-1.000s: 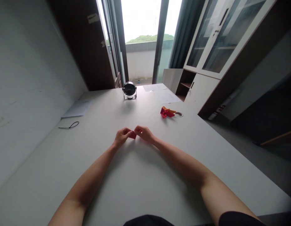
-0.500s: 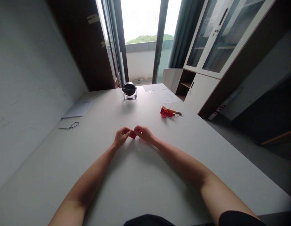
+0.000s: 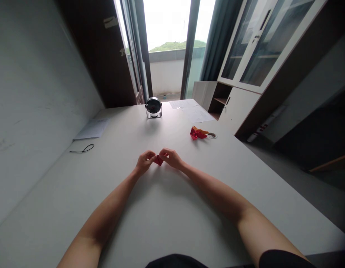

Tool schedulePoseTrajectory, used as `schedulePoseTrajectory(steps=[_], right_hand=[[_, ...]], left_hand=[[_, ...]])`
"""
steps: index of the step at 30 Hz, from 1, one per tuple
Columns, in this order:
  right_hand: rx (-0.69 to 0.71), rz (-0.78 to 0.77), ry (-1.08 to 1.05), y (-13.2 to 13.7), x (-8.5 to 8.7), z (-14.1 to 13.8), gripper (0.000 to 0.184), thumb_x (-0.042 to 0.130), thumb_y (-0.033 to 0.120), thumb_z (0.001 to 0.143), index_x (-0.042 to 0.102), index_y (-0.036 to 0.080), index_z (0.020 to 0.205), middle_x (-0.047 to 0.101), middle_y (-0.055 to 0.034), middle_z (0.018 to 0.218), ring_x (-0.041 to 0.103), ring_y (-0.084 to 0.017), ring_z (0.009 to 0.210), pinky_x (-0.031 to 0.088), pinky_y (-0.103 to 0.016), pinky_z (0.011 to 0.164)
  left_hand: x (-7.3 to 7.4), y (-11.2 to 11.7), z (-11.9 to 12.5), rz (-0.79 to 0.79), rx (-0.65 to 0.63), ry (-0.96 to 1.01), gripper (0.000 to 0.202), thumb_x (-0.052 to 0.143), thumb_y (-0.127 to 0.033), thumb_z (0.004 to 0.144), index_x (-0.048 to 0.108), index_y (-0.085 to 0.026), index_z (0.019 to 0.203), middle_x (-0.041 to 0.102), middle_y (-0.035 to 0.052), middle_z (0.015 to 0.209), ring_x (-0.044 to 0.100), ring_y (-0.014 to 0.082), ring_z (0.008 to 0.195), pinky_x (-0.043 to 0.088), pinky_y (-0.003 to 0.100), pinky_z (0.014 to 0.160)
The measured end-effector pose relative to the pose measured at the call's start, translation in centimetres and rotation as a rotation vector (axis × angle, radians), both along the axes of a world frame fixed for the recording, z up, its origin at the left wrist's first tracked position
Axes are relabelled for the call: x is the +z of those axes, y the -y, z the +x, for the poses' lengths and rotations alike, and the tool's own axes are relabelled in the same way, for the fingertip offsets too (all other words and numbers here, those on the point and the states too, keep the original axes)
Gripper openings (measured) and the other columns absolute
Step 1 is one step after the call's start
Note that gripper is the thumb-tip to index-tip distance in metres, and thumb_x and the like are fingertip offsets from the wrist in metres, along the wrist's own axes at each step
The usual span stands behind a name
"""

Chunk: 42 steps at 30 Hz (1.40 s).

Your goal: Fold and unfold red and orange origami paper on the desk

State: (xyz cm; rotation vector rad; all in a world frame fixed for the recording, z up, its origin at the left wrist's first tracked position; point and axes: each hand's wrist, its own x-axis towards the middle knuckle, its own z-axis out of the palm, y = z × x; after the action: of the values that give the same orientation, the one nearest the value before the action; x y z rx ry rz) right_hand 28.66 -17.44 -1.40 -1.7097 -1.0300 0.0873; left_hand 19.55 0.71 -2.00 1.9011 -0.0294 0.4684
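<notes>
Between my two hands is a small piece of folded red paper (image 3: 159, 160), its lower corner pointing toward me just over the white table (image 3: 166, 219). My left hand (image 3: 144, 161) pinches its left side with thumb and fingers. On the other side, my right hand (image 3: 170, 157) has its fingertips closed on the paper's upper right edge. The fingers of both hands cover the paper's outer parts, so its full shape is hidden.
Folded red and orange paper pieces (image 3: 198, 133) lie right of my hands, beside a white tape roll (image 3: 212, 136). A round black-and-silver device (image 3: 153, 108) stands farther back. Paper sheets (image 3: 200, 114) lie at the far right, more paper (image 3: 91, 129) and a black cord loop (image 3: 83, 150) at left.
The red paper has shifted very slightly right and a bit more of it shows. Both hands keep nearly the same place and grip.
</notes>
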Motion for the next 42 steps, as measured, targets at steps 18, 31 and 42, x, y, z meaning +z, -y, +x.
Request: schedulePoseTrajectory(steps=[18,31,42], right_hand=[[-0.115,0.095,-0.140,0.0,-0.7,0.9,0.008,0.054,0.025,0.081,0.059,0.018,0.079,0.063,-0.0010,0.071,0.057,-0.014,0.067,0.045,-0.026,0.064],[-0.153,-0.145,0.205,0.5,-0.8,0.6,0.028,0.057,0.013,0.079,0.063,0.023,0.105,0.070,0.0002,0.085,0.057,-0.012,0.066,0.045,-0.024,0.068],[-0.050,-0.173,0.342,0.8,-0.7,0.4,0.036,0.057,0.012,0.085,0.063,0.025,0.119,0.070,-0.0032,0.108,0.062,-0.011,0.073,0.049,-0.024,0.072]], left_hand=[[-1.1,-0.6,0.9,-0.207,0.094,0.037,0.023,0.058,-0.042,0.092,0.054,-0.019,0.088,0.056,-0.0007,0.072,0.053,0.0131,0.065,0.045,0.026,0.066],[-1.5,-0.8,0.8,-0.092,0.169,0.026,0.019,0.052,-0.039,0.095,0.052,-0.020,0.091,0.056,-0.0005,0.075,0.053,0.0136,0.066,0.044,0.026,0.066],[-1.5,-0.9,1.0,-0.094,0.198,0.028,0.018,0.052,-0.039,0.094,0.052,-0.021,0.091,0.056,-0.0006,0.074,0.054,0.0138,0.066,0.045,0.027,0.067]])
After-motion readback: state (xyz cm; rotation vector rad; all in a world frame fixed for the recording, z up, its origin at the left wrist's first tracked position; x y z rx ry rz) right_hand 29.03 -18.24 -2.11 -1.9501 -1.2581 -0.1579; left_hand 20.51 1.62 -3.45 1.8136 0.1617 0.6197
